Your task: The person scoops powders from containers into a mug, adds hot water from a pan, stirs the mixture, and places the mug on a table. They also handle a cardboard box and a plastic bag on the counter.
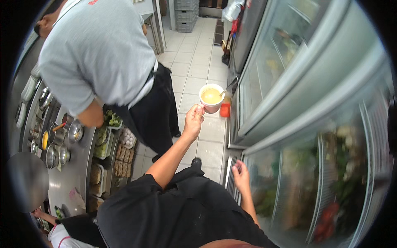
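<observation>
My left hand (pixel 194 119) grips the handle of a white cup (pixel 212 107), held out in front of me over the tiled floor. A milky tan drink (pixel 211 96) fills much of the cup, and a metal spoon (pixel 222 92) leans on its right side. My right hand (pixel 241 176) hangs low with loosely bent fingers and nothing in it. Beside it stands a glass-door refrigerator (pixel 297 173), with blurred produce behind the glass.
A co-worker in a grey shirt (pixel 102 46) leans over a steel counter (pixel 73 183) with metal bowls (pixel 75 131). Egg trays (pixel 123 161) sit below. Another person (pixel 63 237) is at lower left. Grey crates (pixel 186 15) are stacked ahead; an orange-red object (pixel 225 110) is behind the cup.
</observation>
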Available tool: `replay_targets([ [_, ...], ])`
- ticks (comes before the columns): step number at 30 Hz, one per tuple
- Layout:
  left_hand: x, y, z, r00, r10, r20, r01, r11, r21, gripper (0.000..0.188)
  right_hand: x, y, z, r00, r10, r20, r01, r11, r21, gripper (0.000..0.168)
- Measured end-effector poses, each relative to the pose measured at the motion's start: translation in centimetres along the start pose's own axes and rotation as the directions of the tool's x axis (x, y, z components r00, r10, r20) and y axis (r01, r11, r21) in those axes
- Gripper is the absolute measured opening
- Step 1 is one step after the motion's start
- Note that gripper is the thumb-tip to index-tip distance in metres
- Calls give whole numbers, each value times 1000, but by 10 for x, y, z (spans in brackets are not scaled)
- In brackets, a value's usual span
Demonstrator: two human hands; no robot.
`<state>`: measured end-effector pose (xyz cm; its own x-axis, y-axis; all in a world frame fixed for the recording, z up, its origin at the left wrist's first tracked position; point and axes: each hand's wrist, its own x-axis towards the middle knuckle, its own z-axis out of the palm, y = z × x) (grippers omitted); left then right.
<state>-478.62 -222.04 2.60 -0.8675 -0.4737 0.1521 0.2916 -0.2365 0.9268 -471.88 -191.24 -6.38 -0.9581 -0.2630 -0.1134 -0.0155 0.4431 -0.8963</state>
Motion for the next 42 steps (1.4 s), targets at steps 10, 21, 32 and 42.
replay_targets([
  [10,332,-47,-3,990,48,-134,-48,999,4,29,242,-79,28,986,136,-94,-110,964,241,35],
  [21,617,-36,-114,912,115,-393,-107,993,42,30,582,-204,78,999,-13,32,5,974,228,30],
  [32,902,-41,-342,721,342,-603,-190,934,303,37,905,-170,211,998,-57,22,56,998,5,19],
  [42,1154,-26,-533,605,342,-719,-173,938,300,36,1047,-74,349,703,660,264,-593,749,-296,23],
])
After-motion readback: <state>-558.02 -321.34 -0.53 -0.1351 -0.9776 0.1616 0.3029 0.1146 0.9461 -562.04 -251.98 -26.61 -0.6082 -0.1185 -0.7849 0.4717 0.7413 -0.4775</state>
